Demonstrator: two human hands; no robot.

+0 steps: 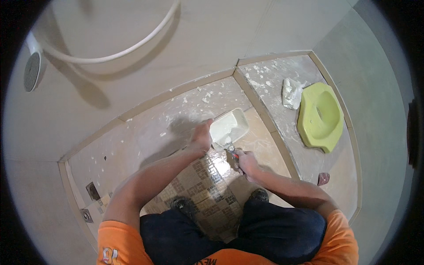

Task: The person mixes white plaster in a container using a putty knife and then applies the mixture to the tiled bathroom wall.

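Observation:
My left hand [202, 136] grips the side of a white rectangular plastic tub [240, 123], tilted over the floor. White paste [222, 131] lies inside it and coats its walls. In my right hand [247, 162] is a putty knife [232, 151] with a red and dark handle. Its blade is at the tub's near edge, smeared with paste, so its full shape is hidden. My fingers are wrapped round the handle. Both forearms reach in over my bent knees.
A yellow-green squat toilet pan [316, 117] is set in the raised platform at right, with a crumpled white bag [292, 93] beside it. White crumbs litter the tiles. At upper left hangs a shower head [32, 70] with a white hose [119, 54]. A floor drain [86, 215] sits lower left.

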